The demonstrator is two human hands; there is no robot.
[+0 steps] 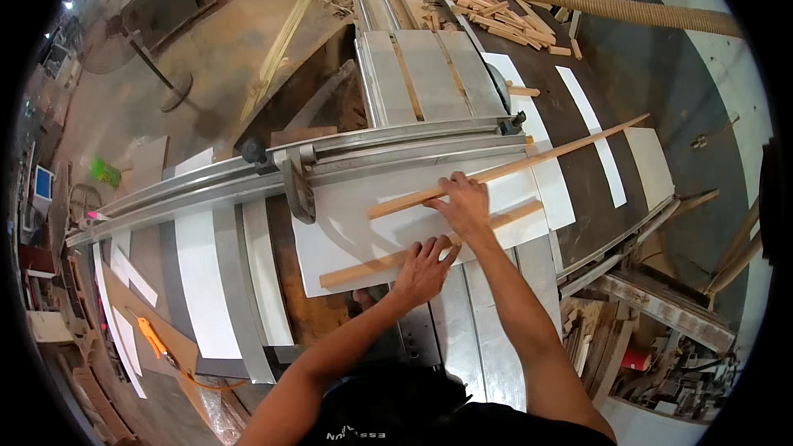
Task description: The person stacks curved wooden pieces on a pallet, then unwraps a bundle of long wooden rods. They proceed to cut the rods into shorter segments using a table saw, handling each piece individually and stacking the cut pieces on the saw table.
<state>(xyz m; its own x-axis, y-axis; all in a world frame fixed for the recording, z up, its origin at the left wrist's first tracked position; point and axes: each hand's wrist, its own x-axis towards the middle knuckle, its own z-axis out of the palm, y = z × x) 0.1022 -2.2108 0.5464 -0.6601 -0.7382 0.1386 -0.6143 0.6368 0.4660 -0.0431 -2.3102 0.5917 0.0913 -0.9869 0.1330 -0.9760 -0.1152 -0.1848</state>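
Both bare forearms rise from the lower edge; the left hand (423, 271) lies flat, fingers spread open, on the shorter pale wooden strip (372, 266) resting on the white rectangular panel (347, 223). Right hand (464, 206), fingers curled loosely over it, presses the long thin wooden strip (562, 149), which lies diagonally across the same panel and reaches beyond its right edge. Panel and strips rest on the grey metal saw table (429, 74), against its long metal fence rail (206, 182).
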